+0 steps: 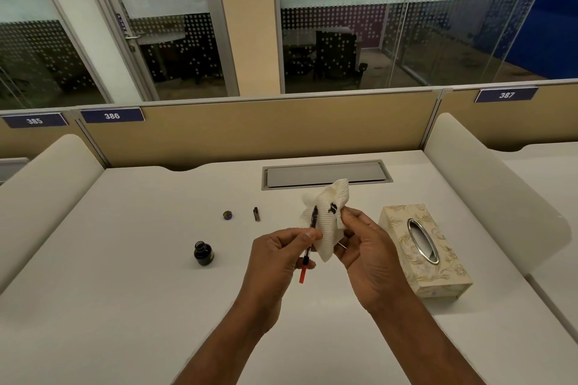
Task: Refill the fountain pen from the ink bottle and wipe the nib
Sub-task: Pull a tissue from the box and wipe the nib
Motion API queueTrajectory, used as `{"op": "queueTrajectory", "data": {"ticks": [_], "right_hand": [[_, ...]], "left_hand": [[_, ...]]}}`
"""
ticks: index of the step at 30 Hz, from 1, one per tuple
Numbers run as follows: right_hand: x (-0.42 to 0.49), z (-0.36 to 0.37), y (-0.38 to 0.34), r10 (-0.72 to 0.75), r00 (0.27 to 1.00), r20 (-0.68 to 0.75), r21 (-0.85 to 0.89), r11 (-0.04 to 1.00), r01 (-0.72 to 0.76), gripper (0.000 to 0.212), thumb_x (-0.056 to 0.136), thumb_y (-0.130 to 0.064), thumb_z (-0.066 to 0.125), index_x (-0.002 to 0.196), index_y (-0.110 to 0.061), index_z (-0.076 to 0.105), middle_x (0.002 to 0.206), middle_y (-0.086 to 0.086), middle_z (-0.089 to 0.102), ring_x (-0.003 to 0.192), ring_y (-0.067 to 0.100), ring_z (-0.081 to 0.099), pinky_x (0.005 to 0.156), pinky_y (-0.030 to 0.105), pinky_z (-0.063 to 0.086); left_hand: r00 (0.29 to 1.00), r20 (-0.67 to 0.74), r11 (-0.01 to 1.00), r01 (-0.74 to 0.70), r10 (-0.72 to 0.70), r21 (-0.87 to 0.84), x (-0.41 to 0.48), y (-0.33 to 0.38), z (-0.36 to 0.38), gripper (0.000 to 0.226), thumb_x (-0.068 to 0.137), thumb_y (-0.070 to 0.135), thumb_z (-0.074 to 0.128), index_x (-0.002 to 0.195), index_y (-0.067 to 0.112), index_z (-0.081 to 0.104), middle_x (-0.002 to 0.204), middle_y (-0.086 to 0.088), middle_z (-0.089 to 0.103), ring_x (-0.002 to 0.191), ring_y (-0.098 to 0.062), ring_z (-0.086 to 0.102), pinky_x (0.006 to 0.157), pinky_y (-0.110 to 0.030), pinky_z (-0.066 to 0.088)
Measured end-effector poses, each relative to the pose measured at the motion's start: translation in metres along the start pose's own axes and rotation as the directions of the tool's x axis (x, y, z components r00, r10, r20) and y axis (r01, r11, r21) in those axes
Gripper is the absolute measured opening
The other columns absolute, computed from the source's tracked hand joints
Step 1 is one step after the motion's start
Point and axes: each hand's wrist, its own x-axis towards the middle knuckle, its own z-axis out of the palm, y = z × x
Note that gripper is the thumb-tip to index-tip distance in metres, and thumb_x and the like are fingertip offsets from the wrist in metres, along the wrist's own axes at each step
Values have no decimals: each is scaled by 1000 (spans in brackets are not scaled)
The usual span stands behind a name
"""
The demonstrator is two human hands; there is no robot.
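Fountain pen (305, 261): it's being held up above the surface (125, 291), front and centre, tilting with its red rear end pointing down toward the person and its dark nib end pointing up and away, lying against the tissue.
Left grip (278, 259): it's grasping the pen, thumb and fingers curling round the middle of the pen.
Right grip (366, 250): it's pinching the tissue (325, 228) just beside the pen, fingers curling into the folds.
Tissue: it's hanging crumpled and white between both hands, showing a black ink blot (333, 208) near its top, just right of the nib end.
Ink bottle (203, 253): it's standing upright and open on the surface, left of the hands and well apart from them, looking dark inside.
Tissue box (428, 253): it's sitting on the surface to the right, near the right hand, with patterned sides and an oval metal-rimmed slot facing up.
Dark pen part (256, 214): it's lying farther back; cap or barrel, I cannot tell.
Bottle cap (227, 215): it's resting just left of that part, small and round.
Grey hatch (325, 173): it's lying flush in the surface behind the tissue.
Partition (250, 131): it's running across the back, wearing the plate 386 (112, 116).
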Motion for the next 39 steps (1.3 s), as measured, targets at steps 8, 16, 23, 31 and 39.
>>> {"op": "queueTrajectory", "data": {"ticks": [8,16,23,31,39], "right_hand": [[0,-3,-3,46,996,80,-60,997,-41,34,101,-17,52,130,-2,60,129,22,66,116,39,64,81,40,61],[-3,2,-9,35,985,172,-155,988,-8,39,84,-22,63,119,-5,68,119,19,73,99,29,72,74,36,62],[-3,0,-9,83,975,207,-217,975,-37,39,84,-25,63,118,-10,70,120,15,73,113,34,68,89,42,60],[0,-5,-12,105,970,220,-253,966,-48,47,82,-24,64,123,-1,65,125,23,68,111,36,65,93,50,57],[0,-13,-13,113,970,216,-256,965,-56,44,83,-23,63,121,-1,67,122,21,70,105,32,68,84,44,58]], "left_hand": [[998,17,992,-61,59,111,3,-3,-2,17,92,25,70,89,14,83,80,-4,78,64,-14,68,78,-34,62],[995,20,978,-96,94,183,2,-3,-4,17,94,25,68,89,18,83,82,-6,78,62,-15,69,69,-23,61],[994,10,964,-112,113,242,-2,-7,-4,20,94,26,68,97,13,82,85,-7,78,65,-16,70,68,-20,59],[987,70,936,-156,141,315,-3,-9,-4,18,95,25,68,100,14,82,88,-5,77,67,-15,70,70,-25,62],[988,116,934,-134,101,332,-3,-8,-2,16,95,26,67,97,20,81,85,-2,77,61,-7,68,63,-12,55]]}}
